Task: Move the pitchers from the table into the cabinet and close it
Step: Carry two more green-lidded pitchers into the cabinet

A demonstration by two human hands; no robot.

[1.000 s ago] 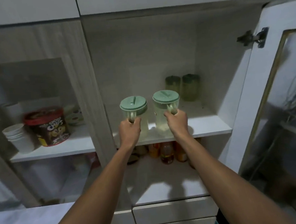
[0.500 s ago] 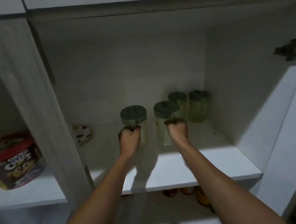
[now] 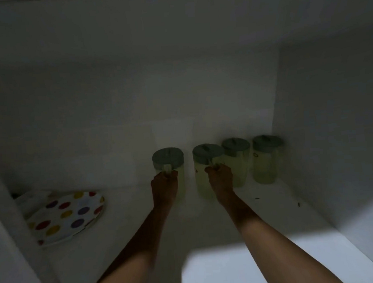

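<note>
Deep inside the dim cabinet, several clear pitchers with green lids stand near the back wall. My left hand point(image 3: 164, 186) grips the handle of the leftmost pitcher point(image 3: 168, 159). My right hand point(image 3: 220, 181) grips the handle of the pitcher beside it point(image 3: 205, 155). Two more pitchers stand to the right, one point(image 3: 237, 157) just behind my right-hand pitcher and one point(image 3: 266, 160) close to the right wall. Whether the two held pitchers rest on the white shelf point(image 3: 266, 257) is hard to tell in the dark.
A plate with coloured dots point(image 3: 66, 216) lies on the shelf at the left, leaning on something white behind it. The cabinet's right wall point(image 3: 339, 130) and left wall point(image 3: 10, 253) bound the shelf. Bare shelf lies between the plate and my left arm.
Both hands have pushed the two pitchers farther back into the cabinet, level with the two at the rear. My view has moved in closer; the door and neighbouring shelf are out of frame.
</note>
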